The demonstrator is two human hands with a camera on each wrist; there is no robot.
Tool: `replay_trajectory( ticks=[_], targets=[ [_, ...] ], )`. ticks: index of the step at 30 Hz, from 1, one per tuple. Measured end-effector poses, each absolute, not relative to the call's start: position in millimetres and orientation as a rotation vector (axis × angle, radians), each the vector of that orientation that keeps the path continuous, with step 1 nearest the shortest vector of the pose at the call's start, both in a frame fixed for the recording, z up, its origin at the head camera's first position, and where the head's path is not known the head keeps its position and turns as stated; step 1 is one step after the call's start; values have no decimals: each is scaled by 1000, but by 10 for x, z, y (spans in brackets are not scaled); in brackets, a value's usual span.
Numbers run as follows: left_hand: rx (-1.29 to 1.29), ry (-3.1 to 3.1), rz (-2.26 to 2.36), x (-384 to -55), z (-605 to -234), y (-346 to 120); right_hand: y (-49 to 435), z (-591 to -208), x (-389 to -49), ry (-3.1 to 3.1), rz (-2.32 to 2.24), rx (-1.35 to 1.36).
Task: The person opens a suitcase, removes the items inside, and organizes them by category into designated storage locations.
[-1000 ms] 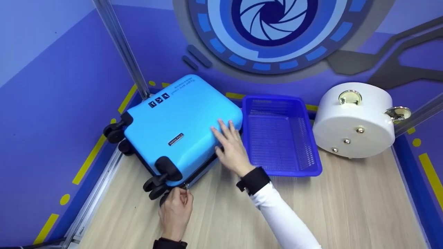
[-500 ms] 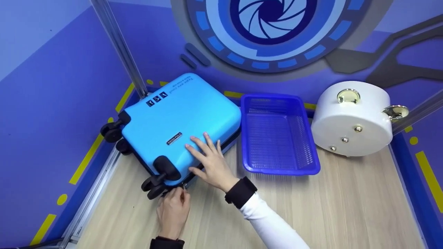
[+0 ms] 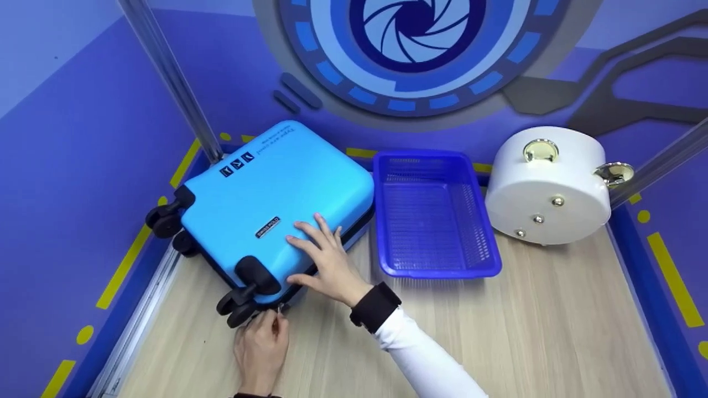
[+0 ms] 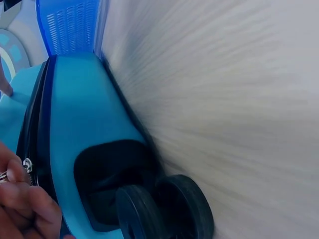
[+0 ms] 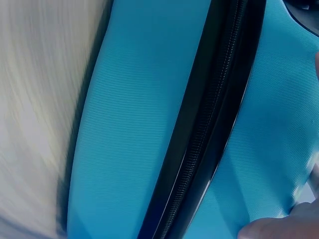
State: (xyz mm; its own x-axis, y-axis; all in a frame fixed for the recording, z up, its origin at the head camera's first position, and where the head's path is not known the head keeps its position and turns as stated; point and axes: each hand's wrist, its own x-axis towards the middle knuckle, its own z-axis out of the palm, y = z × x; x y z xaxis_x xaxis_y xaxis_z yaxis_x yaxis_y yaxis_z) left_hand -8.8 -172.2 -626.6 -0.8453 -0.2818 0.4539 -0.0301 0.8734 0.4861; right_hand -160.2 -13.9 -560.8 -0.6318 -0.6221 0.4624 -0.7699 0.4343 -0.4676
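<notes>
A bright blue hard-shell suitcase (image 3: 287, 171) lies flat on the floor, its black wheels (image 3: 241, 307) toward the left. At the near wheel corner my left hand (image 3: 260, 345) pinches the metal zipper pull (image 4: 27, 164) with thumb and bent fingers. My right hand (image 3: 326, 265) rests on the suitcase's upper shell near its front edge, fingers spread and thumb near the seam. Below that hand the black zipper (image 5: 202, 129) runs along the side with its teeth meshed. The left hand's lower fingers are partly cut off in the left wrist view.
A blue plastic basket (image 3: 381, 237) stands close against the suitcase's right side. Right of it is a white round case (image 3: 547, 210) with gold-coloured fittings. Walls with a metal post (image 3: 182, 83) close in the back and left. Wood-grain floor (image 3: 442, 331) lies in front.
My right hand has slid left along the suitcase's front edge, from near its right corner toward the wheel end. My left hand stays at the zipper pull. The head view has shifted slightly.
</notes>
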Motion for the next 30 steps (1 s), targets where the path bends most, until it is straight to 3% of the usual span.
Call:
replay_trajectory(
  ticks=[19,30],
  targets=[
    [236,-2374,-564,-60,-6412,-1967,-108,-5603,-1720,-2483,1028,1214],
    [422,-2310,-708,-79,-6499,-2262,-88,-5595,-1723,-2485,1029,1209]
  ],
)
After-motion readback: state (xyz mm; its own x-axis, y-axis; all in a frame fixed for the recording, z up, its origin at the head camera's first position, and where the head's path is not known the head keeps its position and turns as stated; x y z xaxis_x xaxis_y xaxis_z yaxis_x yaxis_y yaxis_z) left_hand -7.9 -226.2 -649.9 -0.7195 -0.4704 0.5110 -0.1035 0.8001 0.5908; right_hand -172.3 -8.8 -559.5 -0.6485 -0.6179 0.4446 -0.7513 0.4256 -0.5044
